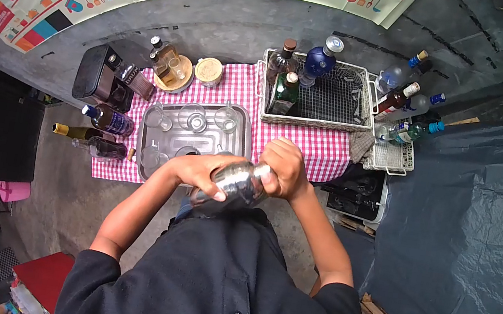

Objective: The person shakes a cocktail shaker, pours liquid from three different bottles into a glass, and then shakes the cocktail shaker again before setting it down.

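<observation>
1. Both hands clamped on metal shaker, held at chest, nearest cam.
2. Left hand wraps lower-left end; right hand grips upper-right end. Long axis tilts lower-left to upper-right.
3. Just beyond shaker: steel tray w/ glasses.
4. Further, right of tray: wire basket w/ bottles.
</observation>
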